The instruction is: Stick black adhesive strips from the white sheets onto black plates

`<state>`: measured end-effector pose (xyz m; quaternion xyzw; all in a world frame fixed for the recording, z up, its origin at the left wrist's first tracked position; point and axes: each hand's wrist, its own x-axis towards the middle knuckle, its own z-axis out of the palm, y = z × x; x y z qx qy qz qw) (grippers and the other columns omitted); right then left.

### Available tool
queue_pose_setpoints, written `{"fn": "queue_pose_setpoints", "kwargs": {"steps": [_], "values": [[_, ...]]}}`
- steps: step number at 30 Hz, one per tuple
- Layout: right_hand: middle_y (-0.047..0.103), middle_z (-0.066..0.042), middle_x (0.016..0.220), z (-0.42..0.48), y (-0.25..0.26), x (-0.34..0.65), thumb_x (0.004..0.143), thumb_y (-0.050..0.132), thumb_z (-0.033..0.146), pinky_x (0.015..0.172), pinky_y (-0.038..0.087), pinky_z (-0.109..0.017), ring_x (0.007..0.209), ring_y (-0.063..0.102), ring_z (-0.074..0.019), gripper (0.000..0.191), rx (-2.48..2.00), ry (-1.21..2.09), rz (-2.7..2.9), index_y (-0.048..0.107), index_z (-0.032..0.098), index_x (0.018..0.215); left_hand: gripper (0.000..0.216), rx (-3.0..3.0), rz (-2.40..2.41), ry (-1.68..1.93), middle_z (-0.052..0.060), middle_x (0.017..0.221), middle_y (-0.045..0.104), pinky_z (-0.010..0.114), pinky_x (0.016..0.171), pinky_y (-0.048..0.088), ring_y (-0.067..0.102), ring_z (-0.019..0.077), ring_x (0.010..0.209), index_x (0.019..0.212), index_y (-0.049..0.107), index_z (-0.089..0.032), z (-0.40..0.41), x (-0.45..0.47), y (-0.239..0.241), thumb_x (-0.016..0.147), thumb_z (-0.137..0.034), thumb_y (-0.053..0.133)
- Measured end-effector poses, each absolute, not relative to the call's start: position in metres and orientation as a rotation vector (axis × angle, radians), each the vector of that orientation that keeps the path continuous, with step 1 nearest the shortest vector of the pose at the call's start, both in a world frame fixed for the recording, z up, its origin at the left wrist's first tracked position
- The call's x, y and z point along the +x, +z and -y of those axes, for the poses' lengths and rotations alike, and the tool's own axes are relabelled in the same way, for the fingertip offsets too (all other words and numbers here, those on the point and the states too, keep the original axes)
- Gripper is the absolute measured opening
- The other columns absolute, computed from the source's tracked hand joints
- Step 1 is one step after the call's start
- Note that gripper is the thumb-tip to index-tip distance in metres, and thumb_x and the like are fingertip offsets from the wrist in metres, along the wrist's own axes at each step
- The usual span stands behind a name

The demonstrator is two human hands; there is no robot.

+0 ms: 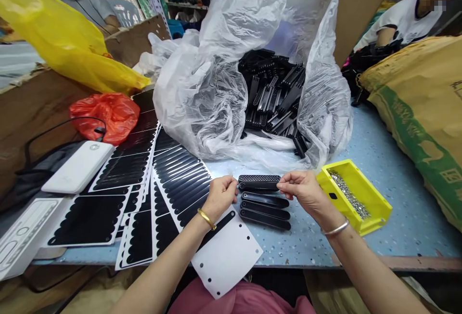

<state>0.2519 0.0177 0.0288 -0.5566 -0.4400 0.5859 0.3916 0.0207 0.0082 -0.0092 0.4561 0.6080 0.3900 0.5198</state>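
A long black plastic bar (259, 182) with a mesh-patterned face lies crosswise between my hands. My right hand (299, 188) pinches its right end between thumb and fingers. At its left end, my left hand (221, 196) is closed, thumb and fingertips pressed together against the bar; any small item in them is hidden. Just below, several similar black bars (265, 212) lie in a stacked row with smooth faces up. Beneath my left wrist is a white backing sheet (231, 251) with one black rounded strip (216, 231) left on it.
An open plastic bag (202, 107) behind my hands holds a heap of black bars (274, 92). To the right stands a yellow bin (375, 213) of small metal parts. Sheets of black strips (180, 174), a white power bank (77, 167) and a red bag (108, 114) lie left.
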Motion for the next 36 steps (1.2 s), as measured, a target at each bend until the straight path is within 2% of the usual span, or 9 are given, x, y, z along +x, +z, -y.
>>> {"fn": "queue_pose_setpoints", "kwargs": {"steps": [18,23,27,36], "values": [[0.058,0.001,0.045,-0.021,0.020,0.246,0.055,0.082,0.029,0.036,0.035,-0.020,0.037,0.048,-0.0080,0.022,-1.498,1.459,1.166,0.066,0.014,0.056,0.017,1.152,-1.426,0.928,0.003,0.059,0.066,0.021,0.044,0.043,0.066,0.0159,0.052,0.070,0.067,-0.015,-0.007,0.018,-0.018,0.078,-0.027,0.057],[0.058,0.001,0.044,-0.024,0.021,0.247,0.053,0.082,0.030,0.035,0.035,-0.020,0.036,0.047,-0.0081,0.023,-1.498,1.474,1.168,0.065,0.015,0.054,0.009,1.078,-1.383,0.937,-0.001,0.054,0.063,0.020,0.043,0.043,0.066,0.0153,0.051,0.074,0.067,-0.015,-0.008,0.019,-0.014,0.069,-0.022,0.064],[0.059,0.001,0.044,-0.027,0.021,0.247,0.051,0.084,0.031,0.035,0.036,-0.020,0.036,0.047,-0.0083,0.026,-1.495,1.481,1.168,0.065,0.015,0.054,0.012,1.043,-1.347,0.971,-0.003,0.052,0.059,0.022,0.048,0.049,0.063,0.0135,0.048,0.074,0.066,-0.015,-0.008,0.022,-0.014,0.062,-0.018,0.068],[0.058,0.001,0.043,-0.036,0.023,0.246,0.051,0.080,0.023,0.036,0.034,-0.021,0.036,0.046,-0.0080,0.015,-1.521,1.425,1.202,0.067,0.014,0.052,0.015,1.121,-1.369,0.996,-0.002,0.057,0.060,0.025,0.050,0.051,0.059,0.0127,0.050,0.078,0.066,-0.015,-0.006,0.024,-0.024,0.064,-0.020,0.067]]}}
